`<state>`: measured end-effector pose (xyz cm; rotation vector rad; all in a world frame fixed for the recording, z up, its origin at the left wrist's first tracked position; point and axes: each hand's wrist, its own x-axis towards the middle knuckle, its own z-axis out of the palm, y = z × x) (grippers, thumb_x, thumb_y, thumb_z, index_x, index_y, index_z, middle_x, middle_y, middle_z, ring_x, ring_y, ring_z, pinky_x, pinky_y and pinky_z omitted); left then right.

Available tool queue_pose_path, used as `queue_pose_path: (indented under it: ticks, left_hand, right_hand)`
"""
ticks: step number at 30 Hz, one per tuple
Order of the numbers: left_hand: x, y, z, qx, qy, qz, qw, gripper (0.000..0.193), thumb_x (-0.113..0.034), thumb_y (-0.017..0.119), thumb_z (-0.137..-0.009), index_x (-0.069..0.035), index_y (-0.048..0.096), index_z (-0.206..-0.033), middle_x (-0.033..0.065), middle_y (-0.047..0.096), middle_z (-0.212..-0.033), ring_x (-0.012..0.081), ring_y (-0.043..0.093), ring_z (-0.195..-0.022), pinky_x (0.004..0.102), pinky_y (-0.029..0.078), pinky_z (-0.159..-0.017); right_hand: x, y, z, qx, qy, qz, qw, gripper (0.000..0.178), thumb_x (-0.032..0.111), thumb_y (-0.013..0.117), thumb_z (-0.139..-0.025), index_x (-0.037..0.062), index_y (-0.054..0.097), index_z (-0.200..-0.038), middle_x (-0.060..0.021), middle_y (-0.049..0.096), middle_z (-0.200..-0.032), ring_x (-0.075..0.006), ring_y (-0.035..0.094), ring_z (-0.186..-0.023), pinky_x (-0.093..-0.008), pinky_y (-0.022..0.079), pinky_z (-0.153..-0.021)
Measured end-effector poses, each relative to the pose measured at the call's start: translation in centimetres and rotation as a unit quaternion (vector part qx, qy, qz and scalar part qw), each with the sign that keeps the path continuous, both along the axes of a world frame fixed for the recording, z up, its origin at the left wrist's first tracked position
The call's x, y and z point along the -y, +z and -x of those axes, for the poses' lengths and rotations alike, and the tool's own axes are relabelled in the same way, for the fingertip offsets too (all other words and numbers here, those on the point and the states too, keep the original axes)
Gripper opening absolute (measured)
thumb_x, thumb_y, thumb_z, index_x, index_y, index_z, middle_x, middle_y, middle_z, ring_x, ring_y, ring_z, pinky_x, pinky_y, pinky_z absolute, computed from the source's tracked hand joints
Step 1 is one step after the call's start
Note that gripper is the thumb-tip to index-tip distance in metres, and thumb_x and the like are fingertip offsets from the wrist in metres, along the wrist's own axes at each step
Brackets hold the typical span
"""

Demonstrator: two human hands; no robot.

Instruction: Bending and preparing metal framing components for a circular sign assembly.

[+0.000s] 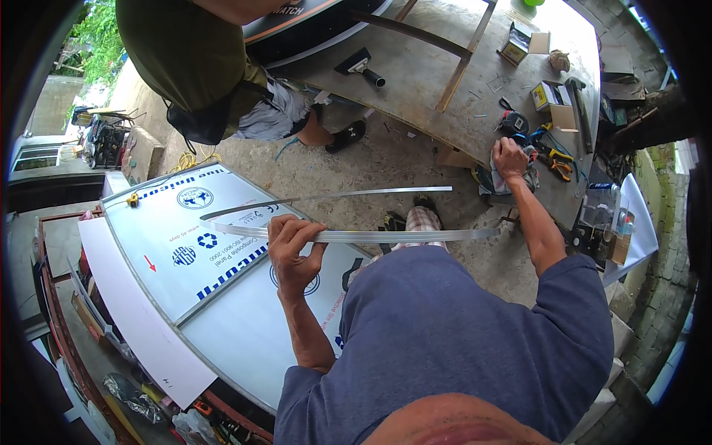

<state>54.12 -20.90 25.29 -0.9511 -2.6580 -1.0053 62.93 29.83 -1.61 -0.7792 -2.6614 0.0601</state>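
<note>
My left hand (291, 256) pinches a long, thin silvery metal strip (400, 237) between thumb and fingers. The strip is folded back at its left end, so a second, narrower length runs beyond the first to the right. Both lengths hang in the air in front of my body, over the edge of a large panel and the floor. My right hand (509, 159) reaches out to the near edge of the workbench. Its fingers are curled over a greyish crumpled cloth (531, 176), beside a tape measure (513, 123) and yellow-black pliers (558, 165).
Printed film covers the panel (245, 289) at left. On the workbench (415, 81) lie a squeegee-like tool (361, 68), small boxes (550, 96), loose nails and a metal frame (467, 55). Another person (193, 67) stands at far left by a round sign (311, 30).
</note>
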Motion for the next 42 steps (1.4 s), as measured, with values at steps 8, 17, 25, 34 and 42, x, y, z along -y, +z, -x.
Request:
queue_pose_path:
  ticks: [8,17,25,34,42]
  left_hand:
    - [0.12,-0.16,-0.02,-0.003,0.002,0.000,1.000,0.032,0.003,0.083,-0.060,-0.009,0.077,-0.090,0.0011,0.067,-0.083,0.0243,0.058,-0.092,0.0376,0.046,-0.083]
    - [0.26,-0.27,-0.10,-0.003,0.007,-0.002,1.000,0.032,0.003,0.083,-0.060,-0.009,0.076,-0.089,0.0010,0.067,-0.082,0.0242,0.058,-0.092,0.0376,0.046,-0.083]
    - [0.18,0.09,-0.07,-0.003,0.004,0.003,1.000,0.032,0.002,0.083,-0.061,-0.010,0.077,-0.090,0.0007,0.068,-0.083,0.0237,0.058,-0.092,0.0372,0.046,-0.084]
    - [0.24,-0.10,0.02,0.000,0.006,0.000,1.000,0.031,0.002,0.082,-0.061,-0.010,0.077,-0.089,0.0008,0.068,-0.083,0.0237,0.058,-0.092,0.0372,0.046,-0.084]
    - [0.33,-0.11,-0.08,0.003,0.006,-0.002,1.000,0.033,0.003,0.082,-0.060,-0.010,0.077,-0.090,0.0007,0.068,-0.083,0.0236,0.058,-0.093,0.0370,0.046,-0.084]
  right_hand:
    - [0.03,0.06,-0.06,-0.002,0.007,-0.010,1.000,0.020,0.030,0.060,-0.092,0.0122,0.059,-0.082,-0.0084,0.065,-0.081,-0.0327,0.069,-0.072,-0.0490,0.053,-0.062]
    - [0.12,0.25,0.01,-0.009,0.008,-0.007,1.000,0.020,0.029,0.060,-0.091,0.0121,0.059,-0.081,-0.0082,0.065,-0.079,-0.0326,0.068,-0.072,-0.0485,0.053,-0.061]
    - [0.17,0.30,-0.06,0.001,0.003,-0.004,1.000,0.019,0.029,0.060,-0.092,0.0121,0.059,-0.082,-0.0084,0.065,-0.081,-0.0327,0.069,-0.073,-0.0491,0.053,-0.063]
    - [-0.10,-0.21,0.01,-0.003,0.004,-0.014,1.000,0.021,0.030,0.059,-0.092,0.0122,0.059,-0.082,-0.0083,0.065,-0.080,-0.0321,0.069,-0.073,-0.0489,0.053,-0.062]
    - [-0.12,-0.11,0.00,-0.010,0.014,-0.014,1.000,0.020,0.030,0.060,-0.092,0.0121,0.058,-0.082,-0.0082,0.065,-0.080,-0.0326,0.068,-0.073,-0.0492,0.053,-0.062]
